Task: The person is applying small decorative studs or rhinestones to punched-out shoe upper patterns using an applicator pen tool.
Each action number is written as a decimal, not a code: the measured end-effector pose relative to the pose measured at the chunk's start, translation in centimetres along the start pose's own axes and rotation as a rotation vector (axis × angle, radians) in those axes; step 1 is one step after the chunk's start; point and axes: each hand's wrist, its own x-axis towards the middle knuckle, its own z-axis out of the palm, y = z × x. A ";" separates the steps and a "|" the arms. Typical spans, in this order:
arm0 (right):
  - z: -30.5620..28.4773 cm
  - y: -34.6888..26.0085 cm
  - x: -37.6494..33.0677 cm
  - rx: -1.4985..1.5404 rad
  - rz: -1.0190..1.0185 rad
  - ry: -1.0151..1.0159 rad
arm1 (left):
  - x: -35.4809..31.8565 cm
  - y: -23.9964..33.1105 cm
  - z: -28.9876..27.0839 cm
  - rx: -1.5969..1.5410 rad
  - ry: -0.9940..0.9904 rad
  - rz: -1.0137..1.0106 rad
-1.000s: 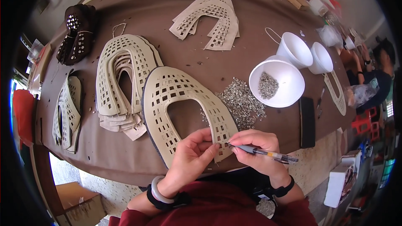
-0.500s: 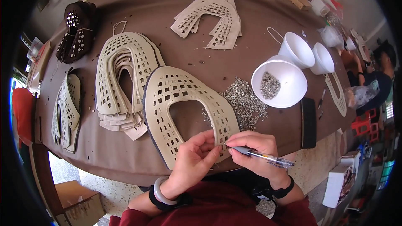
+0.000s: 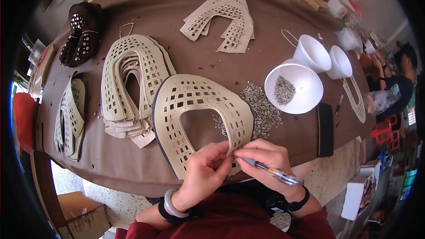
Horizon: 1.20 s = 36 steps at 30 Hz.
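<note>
- Perforated cream upper lay flat on the brown counter, near edge, beside the stack of uppers.
- Left hand pinched its right leg's tip.
- Right hand was closed round a pen, touching that tip.
- Loose metal studs sat just beyond.

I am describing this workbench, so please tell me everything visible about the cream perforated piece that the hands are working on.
The cream perforated piece is a flat horseshoe shape, leather-like, punched with rows of small square holes. It lies on the brown table, its open end toward the person. The left hand pinches its right leg's end; the right hand, holding a pen, touches there too.
</note>
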 end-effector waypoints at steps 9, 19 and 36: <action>1.6 -0.1 -0.4 -0.141 -0.132 0.138 | 0.1 0.2 0.4 -0.133 0.072 0.065; -4.2 4.7 -2.1 -0.057 0.179 0.533 | 0.5 0.6 0.4 -0.246 0.054 -0.036; -3.3 4.0 -1.3 -0.238 0.236 0.479 | 1.5 0.9 1.1 -0.307 -0.062 -0.101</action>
